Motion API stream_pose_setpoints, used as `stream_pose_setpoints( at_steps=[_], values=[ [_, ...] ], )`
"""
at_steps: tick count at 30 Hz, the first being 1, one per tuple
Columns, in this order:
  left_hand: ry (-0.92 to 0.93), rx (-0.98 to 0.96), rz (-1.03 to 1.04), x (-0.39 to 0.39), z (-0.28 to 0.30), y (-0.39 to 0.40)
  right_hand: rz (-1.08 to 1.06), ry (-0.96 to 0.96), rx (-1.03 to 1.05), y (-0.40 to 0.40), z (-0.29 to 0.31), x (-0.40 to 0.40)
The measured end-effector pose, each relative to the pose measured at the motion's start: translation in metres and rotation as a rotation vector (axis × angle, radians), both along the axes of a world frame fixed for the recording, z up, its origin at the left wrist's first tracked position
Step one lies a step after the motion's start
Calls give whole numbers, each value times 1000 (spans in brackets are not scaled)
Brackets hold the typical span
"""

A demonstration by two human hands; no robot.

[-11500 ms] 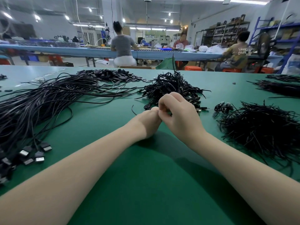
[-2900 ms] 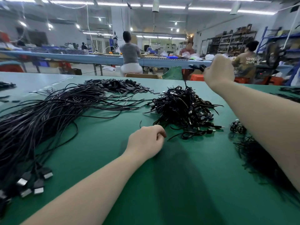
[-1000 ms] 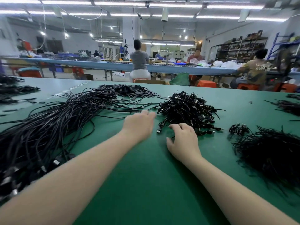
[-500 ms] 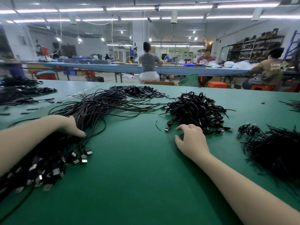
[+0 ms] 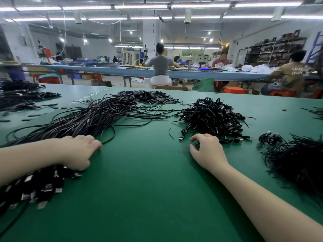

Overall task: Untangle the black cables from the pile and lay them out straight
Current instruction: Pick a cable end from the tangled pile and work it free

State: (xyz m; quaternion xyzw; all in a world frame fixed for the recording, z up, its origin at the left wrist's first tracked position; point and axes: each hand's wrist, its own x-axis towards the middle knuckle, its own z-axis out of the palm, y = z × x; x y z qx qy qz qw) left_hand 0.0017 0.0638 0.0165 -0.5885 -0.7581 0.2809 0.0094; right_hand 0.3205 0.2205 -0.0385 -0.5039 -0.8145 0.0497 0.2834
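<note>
On laid-out cables, left hand flat.

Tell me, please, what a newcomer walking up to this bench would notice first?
Probably the long sweep of straightened black cables fanned across the left of the green table, with the left hand resting on it near the connector ends. Next, the tangled cable pile at centre right, the right hand curled just in front of it, and another dark heap at far right.

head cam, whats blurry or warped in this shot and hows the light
Head view: wide-angle bend bows the ceiling light strips and far edges; the left hand and plug ends look soft; even overhead light, faint shadow beside the right hand on the green table.
</note>
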Motion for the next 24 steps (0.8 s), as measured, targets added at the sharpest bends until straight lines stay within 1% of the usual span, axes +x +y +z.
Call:
stream_pose_setpoints(
  at_steps=[2,3,5,6,7,8,9,10,11,12,15,17,20,21,24],
  values=[
    [83,-91,57,-4,2,-10,5,3,0,0,0,0],
    [92,-146,72,-5,4,-13,6,5,-1,0,0,0],
    [24,-226,97,-4,15,-12,10,5,0,1,-1,0],
    [-28,-226,110,-6,22,-6,11,1,-1,1,-1,0],
    [-70,-173,108,-10,28,1,12,-4,-3,2,-1,0],
    [-85,-57,83,-16,33,11,12,-9,-5,2,-1,0],
    [-48,90,50,-22,36,21,12,-12,-7,2,-1,0],
    [38,236,14,-29,36,31,12,-15,-9,2,-1,0],
    [132,346,-11,-33,33,38,11,-15,-10,2,-1,0],
    [188,410,-27,-36,27,45,11,-12,-11,2,-1,0],
    [235,407,54,-40,7,61,13,-3,-13,1,0,0],
    [309,408,86,-38,-1,70,16,6,-12,1,0,0],
    [434,495,31,-39,-5,78,20,10,-3,2,0,0],
    [467,502,14,-41,-4,79,22,10,0,2,-1,0],
    [492,467,-21,-44,-3,75,25,3,6,5,-1,-1]
  ],
)
